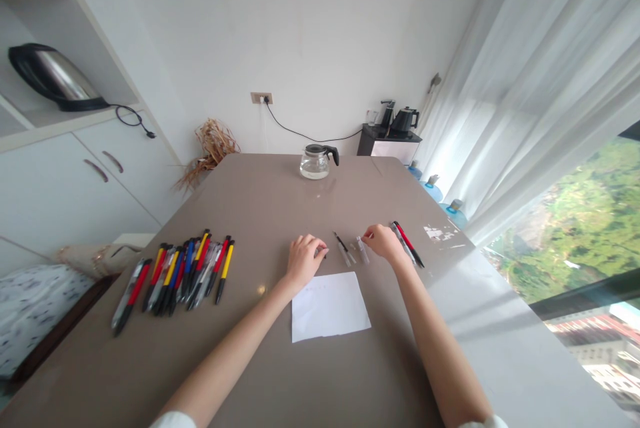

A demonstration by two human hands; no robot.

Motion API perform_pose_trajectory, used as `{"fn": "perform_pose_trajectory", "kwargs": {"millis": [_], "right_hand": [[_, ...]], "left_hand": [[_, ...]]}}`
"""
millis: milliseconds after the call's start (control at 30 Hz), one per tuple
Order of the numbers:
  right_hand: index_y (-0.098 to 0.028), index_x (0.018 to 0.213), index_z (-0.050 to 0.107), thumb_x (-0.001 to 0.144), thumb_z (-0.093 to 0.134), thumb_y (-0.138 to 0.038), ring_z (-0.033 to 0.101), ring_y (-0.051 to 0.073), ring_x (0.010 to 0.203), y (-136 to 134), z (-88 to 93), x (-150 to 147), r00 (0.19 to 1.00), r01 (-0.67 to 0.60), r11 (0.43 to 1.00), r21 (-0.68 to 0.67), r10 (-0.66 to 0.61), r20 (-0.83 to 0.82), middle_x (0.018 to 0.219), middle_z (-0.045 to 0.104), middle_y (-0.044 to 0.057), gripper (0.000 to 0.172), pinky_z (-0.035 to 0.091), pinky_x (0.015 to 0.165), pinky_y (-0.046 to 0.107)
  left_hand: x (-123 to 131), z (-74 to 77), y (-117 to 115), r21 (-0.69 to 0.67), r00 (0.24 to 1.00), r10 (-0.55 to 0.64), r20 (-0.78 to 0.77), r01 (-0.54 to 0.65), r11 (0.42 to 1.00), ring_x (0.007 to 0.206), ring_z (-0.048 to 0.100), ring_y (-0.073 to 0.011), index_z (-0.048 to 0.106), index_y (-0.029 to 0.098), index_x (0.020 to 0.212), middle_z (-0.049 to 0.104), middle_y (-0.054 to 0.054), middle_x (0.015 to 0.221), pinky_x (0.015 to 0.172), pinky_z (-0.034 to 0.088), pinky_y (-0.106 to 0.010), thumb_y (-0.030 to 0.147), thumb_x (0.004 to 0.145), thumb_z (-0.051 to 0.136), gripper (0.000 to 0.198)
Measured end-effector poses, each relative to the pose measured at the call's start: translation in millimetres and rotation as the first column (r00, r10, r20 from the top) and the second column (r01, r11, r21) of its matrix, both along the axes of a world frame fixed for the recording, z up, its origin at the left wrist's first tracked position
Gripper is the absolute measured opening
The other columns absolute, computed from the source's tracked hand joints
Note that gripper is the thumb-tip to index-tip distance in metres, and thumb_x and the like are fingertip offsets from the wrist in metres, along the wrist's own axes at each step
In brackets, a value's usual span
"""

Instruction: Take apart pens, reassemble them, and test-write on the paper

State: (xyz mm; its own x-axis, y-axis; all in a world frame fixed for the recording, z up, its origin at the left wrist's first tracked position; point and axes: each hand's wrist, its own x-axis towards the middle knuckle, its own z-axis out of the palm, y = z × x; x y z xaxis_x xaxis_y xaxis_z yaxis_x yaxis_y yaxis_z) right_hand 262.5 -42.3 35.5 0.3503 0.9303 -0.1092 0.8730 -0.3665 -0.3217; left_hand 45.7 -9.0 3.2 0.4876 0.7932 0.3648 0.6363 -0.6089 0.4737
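Note:
My left hand (pixel 305 258) rests on the brown table (pixel 260 208) just beyond a white sheet of paper (pixel 329 305), its fingers curled around a small dark pen piece. My right hand (pixel 384 241) lies further right, fingers pinched at a clear pen part (pixel 362 249). Between the hands lie a thin refill and clear barrel pieces (pixel 344 249). A red and black pen (pixel 409 244) lies just right of my right hand.
A row of several red, yellow and blue pens (pixel 180 271) lies at the left of the table. A glass coffee pot (pixel 316 161) stands at the far edge. Beyond are a kettle on a shelf (pixel 53 78), a small cabinet with jugs (pixel 393 135) and curtains at the right.

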Motion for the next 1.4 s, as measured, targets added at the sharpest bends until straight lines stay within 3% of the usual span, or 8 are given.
{"fn": "perform_pose_trajectory", "kwargs": {"millis": [433, 667, 967, 1400], "right_hand": [[-0.019, 0.083, 0.065, 0.070, 0.054, -0.038, 0.058, 0.017, 0.077, 3.1, -7.5, 3.1, 1.000, -0.012, 0.999, 0.035, 0.012, 0.019, 0.080, 0.064, 0.008, 0.026, 0.038, 0.065, 0.022], [-0.018, 0.096, 0.060, 0.070, 0.053, -0.040, 0.057, 0.017, 0.079, 4.7, -11.2, 3.0, 1.000, -0.009, 0.999, 0.035, 0.008, 0.027, 0.087, 0.062, 0.009, 0.034, 0.038, 0.068, 0.023], [-0.015, 0.098, 0.057, 0.076, 0.041, -0.047, 0.056, 0.019, 0.082, 5.0, -15.4, 3.1, 1.000, 0.007, 1.000, 0.006, -0.007, 0.008, 0.086, 0.062, 0.011, 0.042, 0.037, 0.067, 0.024], [-0.017, 0.102, 0.053, 0.071, 0.050, -0.038, 0.056, 0.017, 0.077, 8.0, -25.7, 4.9, 0.999, -0.038, 0.998, -0.045, 0.038, 0.015, 0.085, 0.061, 0.008, 0.037, 0.035, 0.060, 0.022]], "left_hand": [[0.5, -10.0, 5.3, 0.017, 1.000, -0.011, 0.011, 0.011, 1.000, 0.080, 0.045, -0.0168, 0.063, 0.023, 0.085, 0.053, -0.004, 0.082, 0.073, 0.033, -0.030, 0.035, 0.079, 0.045, 0.023], [-1.4, -10.1, 10.2, -0.027, 0.985, -0.001, 0.171, 0.006, 1.000, 0.080, 0.048, -0.0156, 0.063, 0.021, 0.083, 0.055, -0.004, 0.081, 0.076, 0.036, -0.029, 0.036, 0.081, 0.040, 0.027], [-14.4, -15.2, 27.0, -0.181, 0.893, 0.150, 0.424, -0.079, 0.980, 0.078, 0.051, -0.0137, 0.061, 0.018, 0.083, 0.058, -0.004, 0.083, 0.072, 0.038, -0.025, 0.036, 0.081, 0.038, 0.029], [-15.7, -18.1, 24.9, -0.255, 0.854, 0.184, 0.486, -0.063, 0.965, 0.078, 0.053, -0.0138, 0.060, 0.017, 0.082, 0.060, -0.004, 0.084, 0.074, 0.038, -0.025, 0.036, 0.080, 0.040, 0.028]]}}
